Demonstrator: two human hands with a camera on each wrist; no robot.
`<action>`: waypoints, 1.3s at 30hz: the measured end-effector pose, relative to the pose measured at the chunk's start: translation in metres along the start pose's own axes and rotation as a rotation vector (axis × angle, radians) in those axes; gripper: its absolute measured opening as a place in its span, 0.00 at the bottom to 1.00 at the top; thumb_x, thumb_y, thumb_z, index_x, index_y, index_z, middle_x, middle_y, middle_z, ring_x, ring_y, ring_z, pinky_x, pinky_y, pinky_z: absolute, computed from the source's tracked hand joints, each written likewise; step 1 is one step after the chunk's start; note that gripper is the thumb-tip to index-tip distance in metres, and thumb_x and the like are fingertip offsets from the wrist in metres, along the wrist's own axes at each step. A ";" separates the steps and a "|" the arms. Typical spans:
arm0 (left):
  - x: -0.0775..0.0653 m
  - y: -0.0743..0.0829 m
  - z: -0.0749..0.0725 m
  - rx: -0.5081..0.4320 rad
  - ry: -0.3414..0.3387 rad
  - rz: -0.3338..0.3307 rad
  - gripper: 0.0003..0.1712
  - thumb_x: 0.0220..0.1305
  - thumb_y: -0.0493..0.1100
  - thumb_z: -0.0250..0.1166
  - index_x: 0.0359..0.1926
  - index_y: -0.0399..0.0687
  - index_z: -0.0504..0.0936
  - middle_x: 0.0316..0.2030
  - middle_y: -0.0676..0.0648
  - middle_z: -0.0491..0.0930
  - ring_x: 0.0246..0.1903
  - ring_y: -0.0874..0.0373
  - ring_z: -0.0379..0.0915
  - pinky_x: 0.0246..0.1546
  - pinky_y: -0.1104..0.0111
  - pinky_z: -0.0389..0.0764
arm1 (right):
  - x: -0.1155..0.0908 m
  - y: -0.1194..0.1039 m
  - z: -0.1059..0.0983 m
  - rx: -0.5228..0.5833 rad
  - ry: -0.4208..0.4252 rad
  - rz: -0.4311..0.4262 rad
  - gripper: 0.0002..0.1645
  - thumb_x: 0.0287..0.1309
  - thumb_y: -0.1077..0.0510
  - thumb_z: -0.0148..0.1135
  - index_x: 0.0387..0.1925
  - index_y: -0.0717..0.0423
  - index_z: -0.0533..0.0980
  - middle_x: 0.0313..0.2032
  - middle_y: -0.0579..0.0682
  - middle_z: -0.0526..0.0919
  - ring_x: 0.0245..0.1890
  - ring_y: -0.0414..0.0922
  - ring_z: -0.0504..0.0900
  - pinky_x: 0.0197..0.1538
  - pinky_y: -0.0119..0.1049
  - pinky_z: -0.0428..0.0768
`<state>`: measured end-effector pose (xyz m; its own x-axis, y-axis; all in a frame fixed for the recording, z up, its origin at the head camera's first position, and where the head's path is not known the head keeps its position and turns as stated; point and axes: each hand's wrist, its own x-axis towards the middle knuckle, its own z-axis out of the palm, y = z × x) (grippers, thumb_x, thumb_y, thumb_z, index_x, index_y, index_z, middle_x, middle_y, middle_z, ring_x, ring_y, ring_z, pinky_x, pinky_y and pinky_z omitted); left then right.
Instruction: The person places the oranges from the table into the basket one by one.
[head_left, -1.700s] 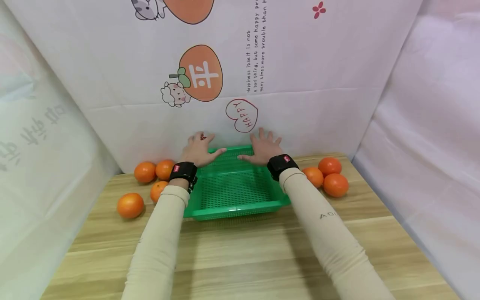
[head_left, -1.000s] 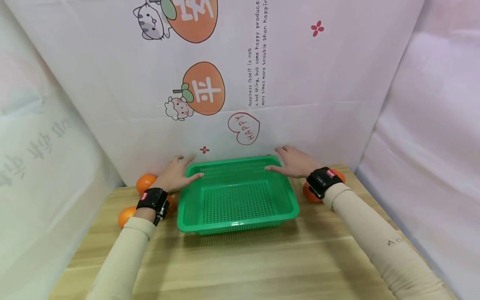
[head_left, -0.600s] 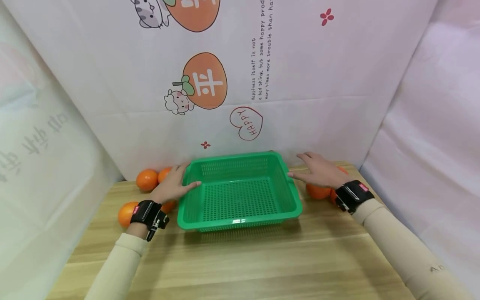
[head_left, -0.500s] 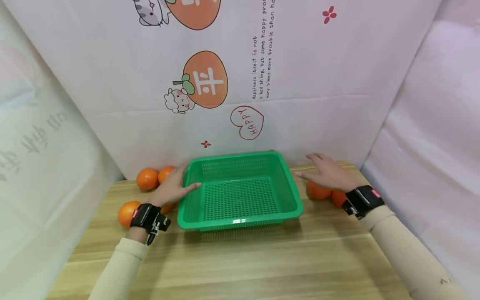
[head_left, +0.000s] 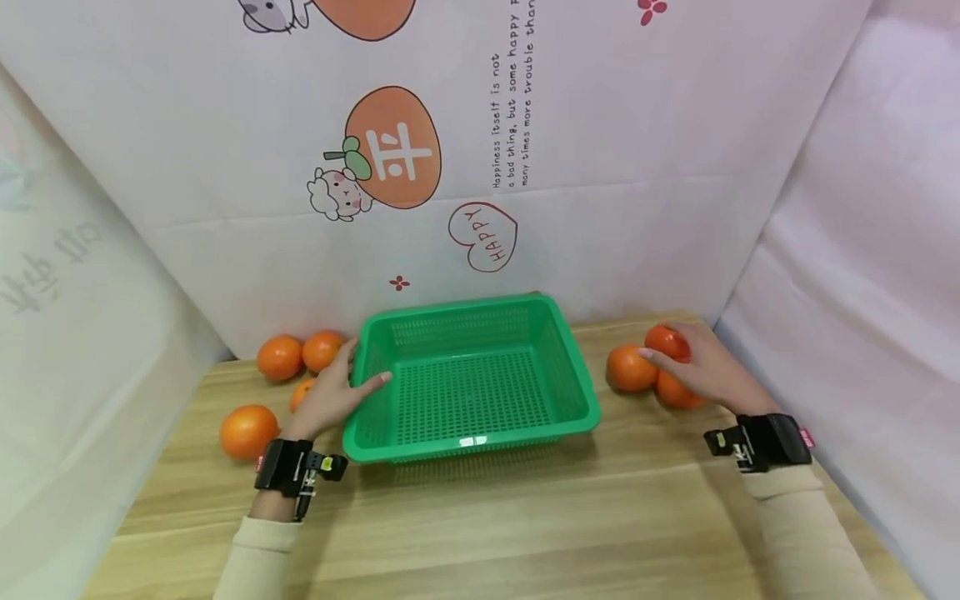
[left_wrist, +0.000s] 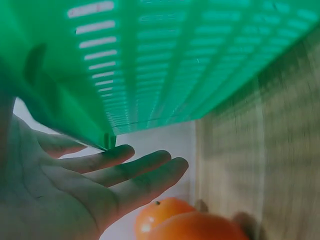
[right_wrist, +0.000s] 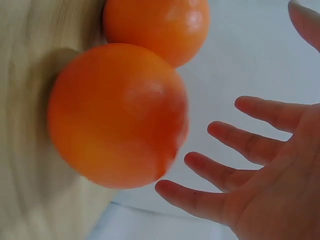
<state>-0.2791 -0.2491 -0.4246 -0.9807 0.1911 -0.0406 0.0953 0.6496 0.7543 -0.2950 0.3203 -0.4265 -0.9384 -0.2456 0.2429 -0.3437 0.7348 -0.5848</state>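
Note:
My left hand (head_left: 330, 400) is at the left rim of a green plastic basket (head_left: 480, 443). Its thumb lies over the rim, while the fingers stretch along the outside, straight in the left wrist view. An orange (head_left: 302, 392) sits partly hidden behind this hand. On the right, my right hand (head_left: 705, 375) hovers over a cluster of oranges, its fingers spread and holding nothing. Two of these, a left orange (head_left: 630, 368) and a rear orange (head_left: 666, 341), show beside the thumb; a front orange (head_left: 677, 392) is partly under the hand. A large orange (right_wrist: 117, 117) fills the right wrist view near the fingertips.
More oranges stand left of the basket: one orange (head_left: 280, 357) and another orange (head_left: 323, 350) at the back, a third orange (head_left: 249, 432) nearer. A printed white cloth (head_left: 600, 208) rises behind the wooden table (head_left: 480, 533), with white cloth on both sides.
Both hands parted from the basket's far side. The left came back to the left rim; the right moved right, over the oranges there. The basket looks nearly unmoved.

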 end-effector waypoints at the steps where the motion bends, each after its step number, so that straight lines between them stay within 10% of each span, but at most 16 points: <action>1: 0.000 -0.001 0.001 -0.011 0.013 -0.017 0.59 0.71 0.68 0.63 0.85 0.47 0.40 0.78 0.32 0.60 0.68 0.34 0.73 0.57 0.48 0.86 | 0.000 0.002 0.001 0.034 0.001 -0.004 0.15 0.71 0.47 0.66 0.39 0.55 0.83 0.32 0.58 0.86 0.32 0.53 0.83 0.37 0.36 0.81; 5: -0.001 -0.005 0.002 -0.070 0.050 -0.063 0.61 0.71 0.70 0.62 0.86 0.47 0.38 0.82 0.32 0.51 0.76 0.31 0.60 0.70 0.39 0.73 | -0.009 0.009 -0.001 0.021 0.008 0.083 0.29 0.73 0.42 0.63 0.61 0.60 0.78 0.55 0.63 0.85 0.54 0.58 0.83 0.56 0.50 0.81; 12: 0.002 -0.007 0.010 -0.244 0.074 -0.113 0.61 0.70 0.70 0.63 0.86 0.51 0.38 0.84 0.34 0.46 0.81 0.33 0.48 0.77 0.38 0.62 | -0.026 0.029 -0.006 0.047 -0.013 0.302 0.57 0.75 0.32 0.53 0.83 0.65 0.45 0.78 0.76 0.54 0.71 0.79 0.61 0.64 0.76 0.66; 19: 0.000 -0.005 0.012 -0.313 0.106 -0.135 0.57 0.73 0.68 0.60 0.86 0.55 0.37 0.85 0.36 0.41 0.83 0.35 0.42 0.79 0.37 0.57 | -0.034 0.034 -0.004 0.049 -0.033 0.344 0.62 0.73 0.31 0.54 0.81 0.73 0.42 0.77 0.80 0.51 0.73 0.81 0.56 0.67 0.78 0.62; 39: -0.012 -0.028 0.022 -0.598 -0.048 -0.131 0.46 0.79 0.60 0.56 0.85 0.55 0.44 0.75 0.32 0.65 0.66 0.40 0.75 0.58 0.56 0.86 | -0.037 0.044 0.011 -0.004 -0.149 0.444 0.62 0.72 0.24 0.45 0.78 0.74 0.51 0.69 0.79 0.67 0.63 0.72 0.73 0.58 0.65 0.75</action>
<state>-0.2661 -0.2535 -0.4591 -0.9677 0.1792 -0.1771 -0.1516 0.1474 0.9774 -0.2754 0.3546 -0.4694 -0.9896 0.0054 -0.1438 0.0921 0.7915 -0.6042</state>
